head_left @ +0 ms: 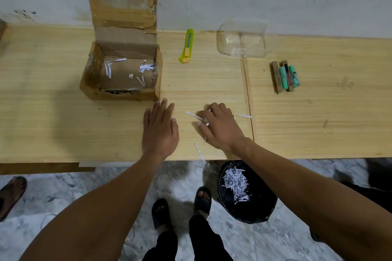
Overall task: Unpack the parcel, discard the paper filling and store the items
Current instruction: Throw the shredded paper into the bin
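Observation:
An open cardboard parcel (pixel 121 70) stands on the wooden table (pixel 63 125), its lid up, with a few white paper strips left inside (pixel 146 68). My left hand (pixel 159 129) lies flat and open on the table just in front of the box's right corner. My right hand (pixel 218 127) is curled over several loose paper strips (pixel 196 116) on the table, fingers touching them. The unpacked items, two teal cylinders with small brown boxes (pixel 285 77), lie at the right. A clear plastic container (pixel 241 40) stands behind them.
A yellow-green box cutter (pixel 186 46) lies between parcel and container. A black bin (pixel 248 193) holding shredded paper stands on the floor under the table edge, beside my sandalled feet. Another person's foot (pixel 10 195) shows at far left.

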Demonstrator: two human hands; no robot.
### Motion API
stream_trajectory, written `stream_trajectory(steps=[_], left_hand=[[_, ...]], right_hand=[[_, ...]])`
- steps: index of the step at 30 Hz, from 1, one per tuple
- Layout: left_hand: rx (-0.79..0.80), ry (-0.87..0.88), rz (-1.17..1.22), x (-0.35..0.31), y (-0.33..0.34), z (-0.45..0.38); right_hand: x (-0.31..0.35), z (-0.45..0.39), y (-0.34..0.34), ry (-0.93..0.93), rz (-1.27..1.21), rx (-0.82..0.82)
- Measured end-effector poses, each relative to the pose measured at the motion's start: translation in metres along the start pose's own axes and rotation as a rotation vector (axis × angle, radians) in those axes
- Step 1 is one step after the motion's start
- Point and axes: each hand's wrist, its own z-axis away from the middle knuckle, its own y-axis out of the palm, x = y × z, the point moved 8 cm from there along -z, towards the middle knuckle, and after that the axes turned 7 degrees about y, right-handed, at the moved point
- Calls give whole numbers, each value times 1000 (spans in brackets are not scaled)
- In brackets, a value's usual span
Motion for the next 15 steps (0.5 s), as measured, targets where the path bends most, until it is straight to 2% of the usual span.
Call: stream_trajectory(steps=[7,15], left_hand=[[26,4,8,0,1,-1],[29,3,0,0,1,-1]], right_hand=[[8,32,12,-82,254,160],[-20,21,1,-101,201,3]])
